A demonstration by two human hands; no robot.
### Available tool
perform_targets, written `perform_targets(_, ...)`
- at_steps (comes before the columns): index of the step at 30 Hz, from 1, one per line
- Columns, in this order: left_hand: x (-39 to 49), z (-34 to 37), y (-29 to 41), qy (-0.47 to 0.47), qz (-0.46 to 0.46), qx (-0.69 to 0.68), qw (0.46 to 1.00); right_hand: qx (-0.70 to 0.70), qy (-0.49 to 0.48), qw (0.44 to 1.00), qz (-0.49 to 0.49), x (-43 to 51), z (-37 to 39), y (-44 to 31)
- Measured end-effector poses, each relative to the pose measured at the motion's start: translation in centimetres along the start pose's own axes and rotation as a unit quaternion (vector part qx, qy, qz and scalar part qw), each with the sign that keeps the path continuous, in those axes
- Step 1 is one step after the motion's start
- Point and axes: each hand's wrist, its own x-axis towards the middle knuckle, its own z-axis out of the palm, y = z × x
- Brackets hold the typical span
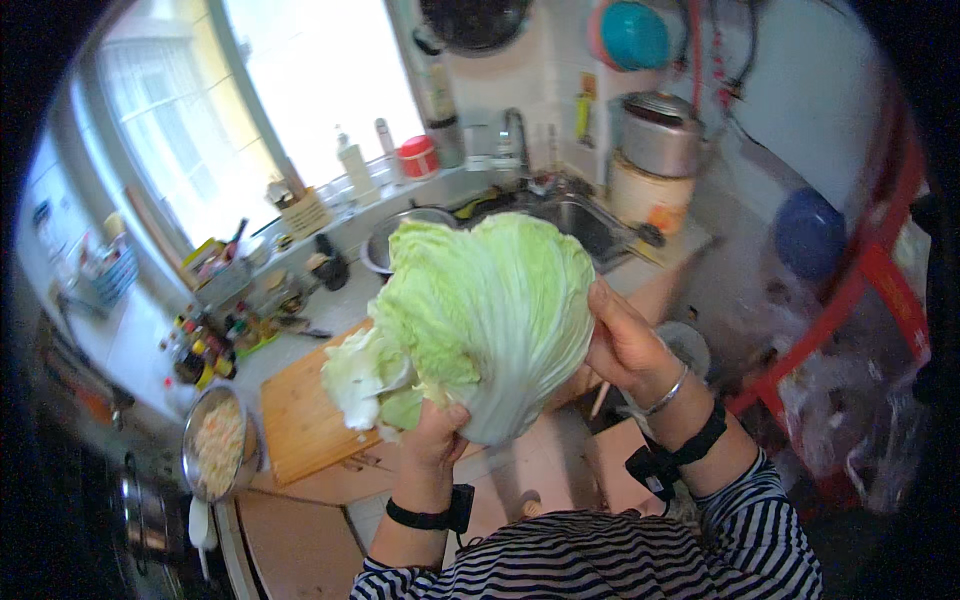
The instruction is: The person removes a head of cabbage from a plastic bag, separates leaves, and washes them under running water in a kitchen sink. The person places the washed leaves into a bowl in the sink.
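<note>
A large pale green head of Chinese cabbage point(510, 322) is held up in front of me between both hands. My left hand point(439, 435) grips its lower left side, thumb on the near face. On the upper right, my right hand point(622, 337) clasps the edge, its other fingers hidden behind the leaves. Loose torn cabbage leaves point(364, 375) show at the left of the head, over a wooden cutting board point(307, 420); I cannot tell whether they are still joined to it.
A metal bowl of chopped food point(217, 446) stands left of the board. Several sauce bottles point(199, 349) are behind it. Beyond the cabbage are a metal basin point(375, 251) and the sink point(592, 217). A metal pot point(660, 139) stands right of the sink; a red frame point(817, 330) is at far right.
</note>
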Motion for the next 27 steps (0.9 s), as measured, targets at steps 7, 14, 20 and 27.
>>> perform_targets(7, -3.4, -3.8, -0.5, 0.034, 0.028, -0.039, 0.998, -0.172, -0.071, 0.98, 0.065, 5.3, 2.6, 0.5)
perform_targets(14, -4.0, -7.5, 0.9, 0.104, 0.052, -0.071, 0.991, -0.34, -0.089, 0.934, 0.069, 9.1, 5.9, 2.0)
perform_targets(20, -3.7, -12.0, 3.4, 0.106, 0.053, -0.075, 0.99, -0.45, -0.082, 0.886, 0.081, 12.7, 7.9, 5.2)
perform_targets(27, -4.2, -15.8, 5.5, 0.132, 0.047, -0.126, 0.982, -0.395, -0.037, 0.913, 0.1, 16.1, 9.8, 9.9)
